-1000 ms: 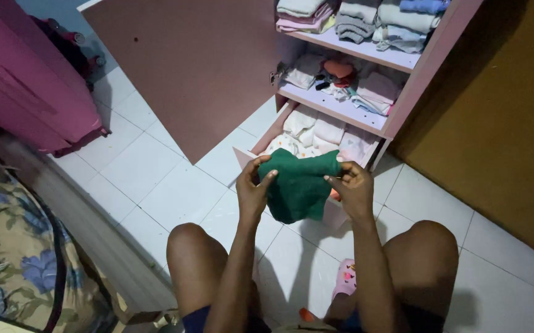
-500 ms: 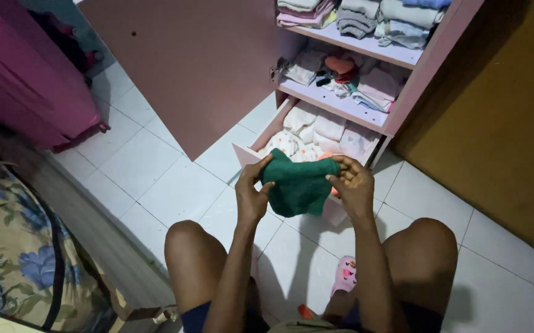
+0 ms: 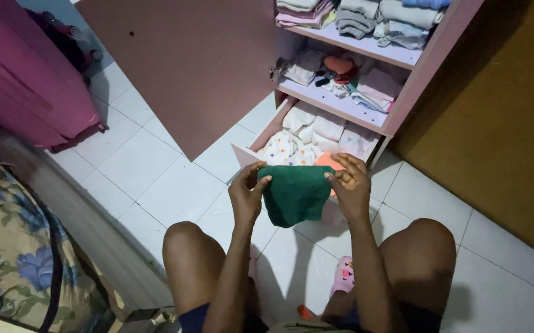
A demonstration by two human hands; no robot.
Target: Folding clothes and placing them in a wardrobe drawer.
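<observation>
the left hand (image 3: 246, 196) and the right hand (image 3: 349, 187) both pinch the top edge of a dark green cloth (image 3: 294, 193), one hand at each upper corner, fingers closed on the fabric. the cloth hangs in the air between the hands, above the white tiled floor (image 3: 156, 179) and just in front of the open drawer (image 3: 307, 139) of the pink wardrobe (image 3: 402, 92).

compared with half a second ago, the top edge of the cloth is now straighter and lies more flat between the hands; before, it was bunched and higher at the left. the hands have come a little lower and the cloth now looks like a neater folded rectangle with a rounded bottom. an orange piece (image 3: 328, 161) in the drawer is now seen more clearly behind the cloth.

the drawer holds light folded clothes, and the shelves above it hold more folded clothes. the wardrobe door (image 3: 186, 68) stands open on the left. a pink slipper (image 3: 343, 277) lies on the floor between the knees.
</observation>
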